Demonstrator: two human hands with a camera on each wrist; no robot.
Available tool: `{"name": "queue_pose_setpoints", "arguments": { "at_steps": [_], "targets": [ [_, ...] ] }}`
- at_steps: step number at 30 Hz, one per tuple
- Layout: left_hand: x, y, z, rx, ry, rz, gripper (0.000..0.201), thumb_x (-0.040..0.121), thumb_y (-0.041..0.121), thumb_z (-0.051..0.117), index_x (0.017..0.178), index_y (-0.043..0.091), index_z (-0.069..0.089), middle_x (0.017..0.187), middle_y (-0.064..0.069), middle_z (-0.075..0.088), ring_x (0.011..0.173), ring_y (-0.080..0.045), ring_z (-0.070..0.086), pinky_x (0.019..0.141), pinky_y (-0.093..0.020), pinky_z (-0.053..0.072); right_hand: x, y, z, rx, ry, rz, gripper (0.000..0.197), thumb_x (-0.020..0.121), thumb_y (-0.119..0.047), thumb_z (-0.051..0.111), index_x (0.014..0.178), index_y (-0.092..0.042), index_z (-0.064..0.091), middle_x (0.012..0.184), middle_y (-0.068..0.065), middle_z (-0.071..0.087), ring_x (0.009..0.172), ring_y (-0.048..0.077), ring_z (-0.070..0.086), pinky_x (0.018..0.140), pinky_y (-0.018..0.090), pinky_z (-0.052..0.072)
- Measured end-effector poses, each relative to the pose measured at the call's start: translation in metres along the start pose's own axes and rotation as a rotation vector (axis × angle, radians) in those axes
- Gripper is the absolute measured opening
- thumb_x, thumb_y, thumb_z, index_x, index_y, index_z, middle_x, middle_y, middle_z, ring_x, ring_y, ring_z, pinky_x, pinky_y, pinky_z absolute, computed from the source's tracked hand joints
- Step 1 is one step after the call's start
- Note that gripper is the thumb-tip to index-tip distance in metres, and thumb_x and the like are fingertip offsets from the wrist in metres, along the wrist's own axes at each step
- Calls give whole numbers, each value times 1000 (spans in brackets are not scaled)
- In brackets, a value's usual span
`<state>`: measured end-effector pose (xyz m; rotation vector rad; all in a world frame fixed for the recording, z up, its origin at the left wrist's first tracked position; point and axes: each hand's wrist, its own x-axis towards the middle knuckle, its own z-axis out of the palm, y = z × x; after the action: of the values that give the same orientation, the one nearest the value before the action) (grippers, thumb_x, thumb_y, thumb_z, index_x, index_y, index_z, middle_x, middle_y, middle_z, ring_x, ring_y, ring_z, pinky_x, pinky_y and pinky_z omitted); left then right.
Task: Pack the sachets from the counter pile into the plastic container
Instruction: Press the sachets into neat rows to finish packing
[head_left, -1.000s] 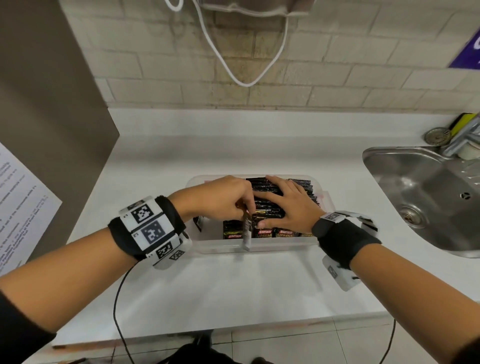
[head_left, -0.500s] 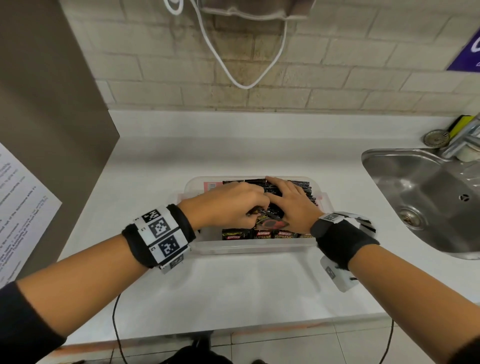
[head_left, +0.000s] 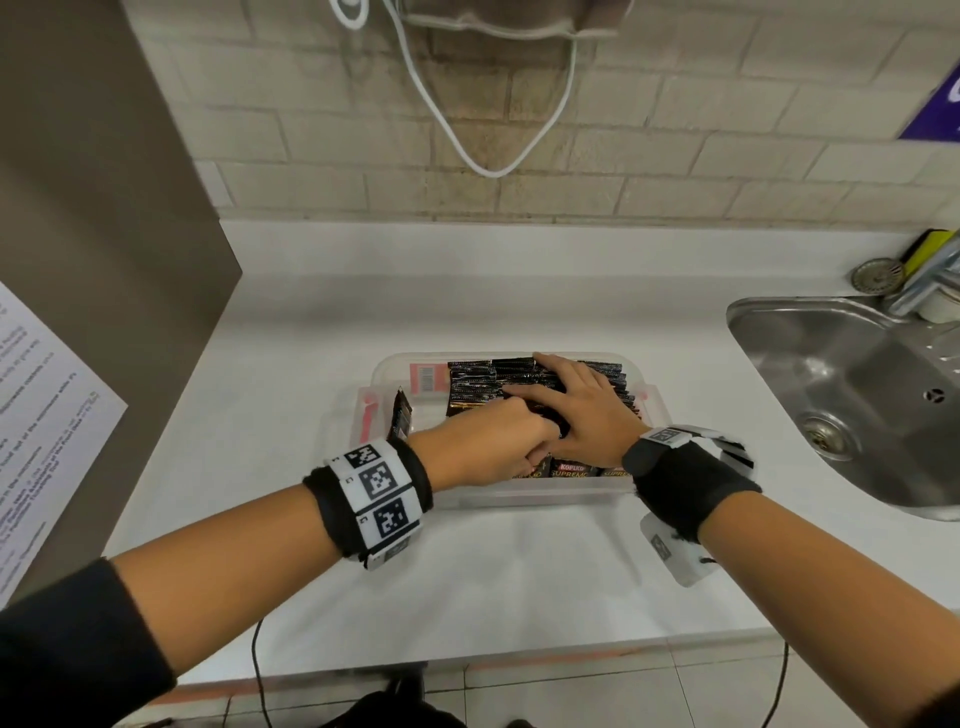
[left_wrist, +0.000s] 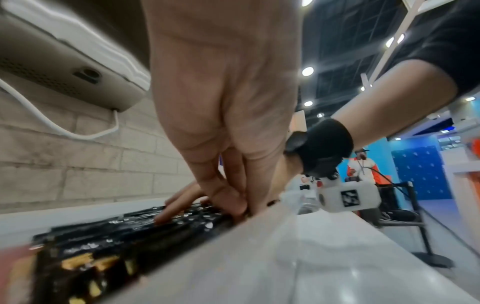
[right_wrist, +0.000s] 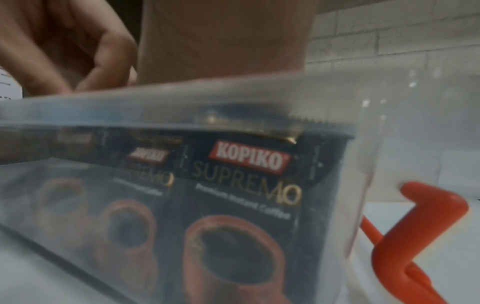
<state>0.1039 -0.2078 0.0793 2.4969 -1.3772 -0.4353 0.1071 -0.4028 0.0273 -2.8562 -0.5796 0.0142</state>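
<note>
Here the clear plastic container (head_left: 519, 496) sits on the white worktop (head_left: 519, 571), packed with black sachets (head_left: 478, 387). The right hand (head_left: 582, 415) lies flat, fingers spread on them; the left hand (head_left: 488, 447), fingers curled, pinches a sachet just beside it.

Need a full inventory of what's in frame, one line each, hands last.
plastic container: one, clear with red latches, mid-counter.
sachets: many, black, packed upright in the container's right part.
loose sachet: one, black, upright at the container's left end.
sink: one, steel, right.
cable: one, white, hanging on the brick wall.
paper sheet: one, white, left panel.
left hand: fingers curled among the sachets; grip hidden.
right hand: flat, pressing on the sachets.
</note>
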Motion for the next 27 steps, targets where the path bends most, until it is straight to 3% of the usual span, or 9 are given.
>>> {"name": "queue_pose_setpoints", "arguments": {
  "at_steps": [2,5,8,11,13,16,18,22,27],
  "targets": [
    [0,1,6,35,1,8,9,91,5,60,89,13,57,78,-3,62,72,-23,58,64,-38,47,-1,0,0,-6,-10,-2,78,82,-56,72,151,-41,38,162,10,20,148,29,19,118,50,13],
    [1,-1,12,89,54,19,17,91,11,64,91,17,49,77,-1,54,75,-27,57,57,-37,36,-2,-1,-1,-22,-23,0,76,85,-55,70,151,-41,35,163,9,17,149,29,17,120,48,9],
    [3,-1,14,216,70,4,3,95,20,59,97,18,61,83,-3,53,84,-27,58,58,-33,33,-2,-2,0,-30,-31,1,72,88,-55,65,152,-41,34,164,8,16,150,27,15,121,48,7],
    [1,-4,13,214,72,8,11,95,30,63,100,21,65,89,-1,59,92,-23,58,63,-33,40,-4,-2,-1,-23,-37,-3,67,93,-56,58,153,-41,33,165,7,14,152,27,12,123,49,6],
    [-5,-10,6,136,109,27,19,93,40,66,94,21,63,88,3,63,87,-18,59,64,-34,46,-6,-1,-1,-26,-53,-1,61,96,-58,48,153,-42,30,167,5,9,154,24,5,124,50,1],
    [-17,-23,-11,69,165,-16,30,94,54,55,82,27,59,77,10,61,74,-10,57,62,-30,44,-12,0,-2,23,-78,27,64,93,-70,26,153,-47,26,168,-2,3,155,18,-6,123,53,-6],
    [-23,-39,-21,63,196,-90,29,98,47,51,82,26,62,75,11,61,70,-7,56,64,-29,44,-18,2,-5,54,-88,26,67,90,-74,24,153,-50,23,168,-4,1,154,15,-10,122,54,-8],
    [-31,-77,-33,109,30,-276,18,101,26,50,100,19,66,91,8,62,84,-12,59,74,-30,48,-29,11,-9,75,-113,-28,74,87,-82,35,153,-53,15,168,-7,-2,153,13,-15,123,50,-10],
    [-31,-100,-21,277,-234,-407,23,100,23,48,105,11,66,105,-6,64,94,-23,60,84,-37,51,-39,23,-10,32,-153,-63,90,79,-88,41,154,-54,5,168,-5,-5,152,13,-18,124,48,-7]
  ]
}}
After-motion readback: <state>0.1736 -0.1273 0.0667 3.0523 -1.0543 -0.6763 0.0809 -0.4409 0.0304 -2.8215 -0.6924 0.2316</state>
